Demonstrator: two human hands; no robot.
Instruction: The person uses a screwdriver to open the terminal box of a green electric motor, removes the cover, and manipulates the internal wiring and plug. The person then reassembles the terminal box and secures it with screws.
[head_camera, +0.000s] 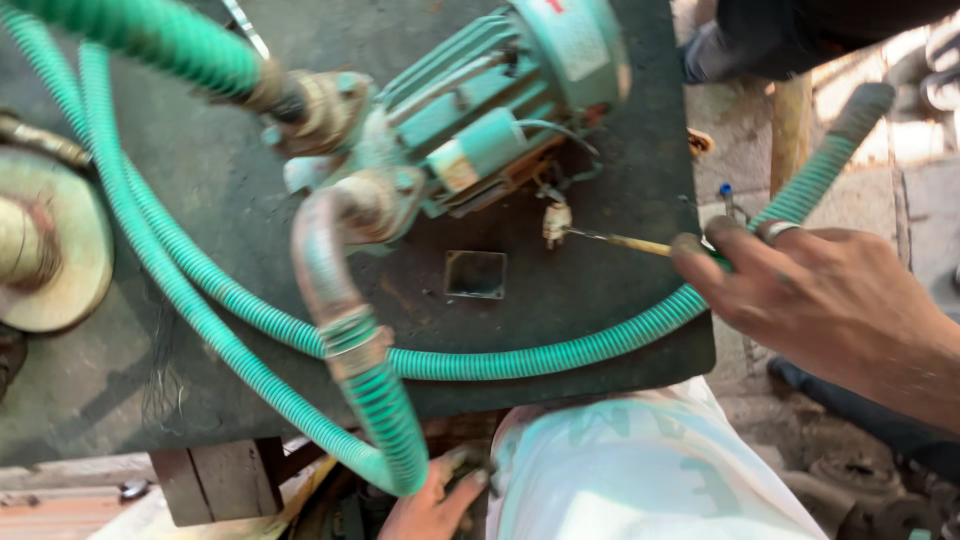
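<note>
While the right hand (800, 290) pinches one screwdriver (620, 241), the left hand's (430, 505) grip is unclear.

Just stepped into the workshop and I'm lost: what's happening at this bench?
A person is working on a teal pump motor set on a dark worn board. The right hand holds a thin screwdriver, its tip at a small white connector by the motor's wires. The left hand is low at the board's edge, beneath a green ribbed hose. Green hoses loop across the board.

brass disc (45, 240) left | square hole (475, 274) in dark tabletop (200, 180)
</note>
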